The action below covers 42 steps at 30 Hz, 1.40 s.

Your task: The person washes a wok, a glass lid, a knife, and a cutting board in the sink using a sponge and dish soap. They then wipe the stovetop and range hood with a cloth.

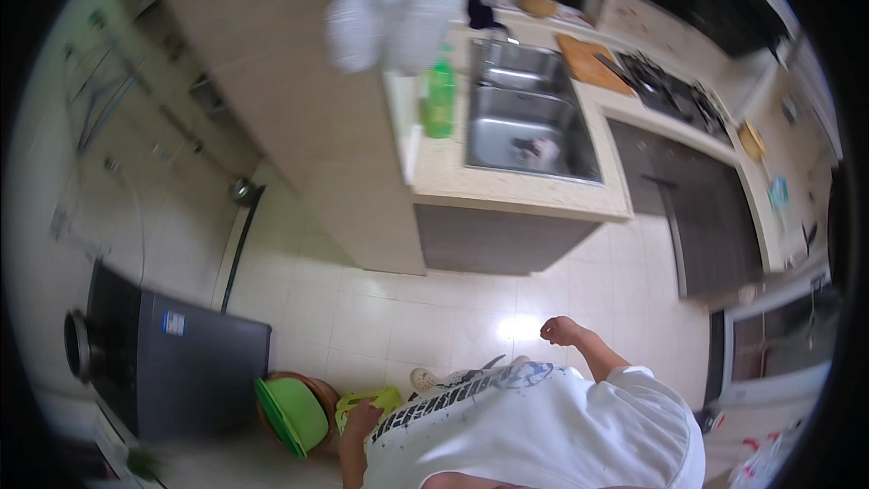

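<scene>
My left hand [364,415] hangs low beside my white T-shirt, over a yellow-green plastic basket [387,399] on the floor; whether it touches the basket or holds anything cannot be told. To its left, a green plastic basin [299,414] leans in a brown round container [327,399]. My right hand [561,331] is held out above the tiled floor, its fingers curled, with no object visible in it. Ahead stands a counter with a double steel sink [533,109]; a small dark and pinkish-white item [540,149] lies in the nearer bowl. A green bottle [440,98] stands beside the sink.
A wooden cutting board [590,64] with a knife [614,70] lies between the sink and a gas stove [672,95]. A wall end [326,115] juts out left of the counter. A dark grey appliance [204,367] stands at the left, and white plastic bags [400,7] hang above.
</scene>
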Each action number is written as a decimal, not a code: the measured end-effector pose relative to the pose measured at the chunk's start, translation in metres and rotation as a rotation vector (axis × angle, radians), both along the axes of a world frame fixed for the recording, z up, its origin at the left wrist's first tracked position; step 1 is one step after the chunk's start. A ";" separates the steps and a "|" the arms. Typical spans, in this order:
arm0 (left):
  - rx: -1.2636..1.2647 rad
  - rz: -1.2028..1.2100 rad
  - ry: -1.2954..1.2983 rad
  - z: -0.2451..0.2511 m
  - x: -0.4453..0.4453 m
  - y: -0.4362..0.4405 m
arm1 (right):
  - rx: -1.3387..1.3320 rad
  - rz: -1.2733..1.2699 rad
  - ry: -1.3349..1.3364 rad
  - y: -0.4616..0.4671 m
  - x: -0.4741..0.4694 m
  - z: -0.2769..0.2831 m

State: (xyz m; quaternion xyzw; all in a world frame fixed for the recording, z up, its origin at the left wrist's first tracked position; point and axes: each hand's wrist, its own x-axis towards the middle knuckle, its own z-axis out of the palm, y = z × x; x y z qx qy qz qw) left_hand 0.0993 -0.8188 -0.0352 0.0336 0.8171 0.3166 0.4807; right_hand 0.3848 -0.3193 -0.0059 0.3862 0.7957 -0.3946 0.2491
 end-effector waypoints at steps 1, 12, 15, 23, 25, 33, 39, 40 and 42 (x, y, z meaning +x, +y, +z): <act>0.013 -0.136 0.087 0.008 -0.004 0.016 | -0.017 -0.043 -0.002 0.005 0.023 -0.008; 0.151 -0.708 0.512 0.107 0.036 0.298 | -0.150 -0.764 0.040 0.044 0.273 -0.067; 0.299 -0.834 0.448 0.120 0.071 0.369 | -0.094 -0.877 0.178 0.049 0.300 -0.066; 0.412 -0.885 0.403 0.153 0.059 0.498 | -0.179 -1.255 0.254 0.021 0.329 -0.062; 0.573 -0.765 0.319 0.161 0.041 0.534 | -0.224 -1.293 0.187 0.009 0.334 -0.062; 0.701 -0.364 0.084 0.156 -0.089 0.711 | -0.190 -1.394 0.037 0.005 0.311 -0.049; 0.472 -0.399 0.427 0.025 -0.184 0.853 | -0.150 -1.369 0.047 0.058 0.224 -0.001; 0.407 -0.449 0.607 0.003 -0.184 0.869 | -0.088 -1.343 0.086 0.067 0.207 0.009; 0.291 -0.754 0.947 -0.036 -0.150 0.883 | -0.006 -1.297 0.158 0.084 0.177 0.033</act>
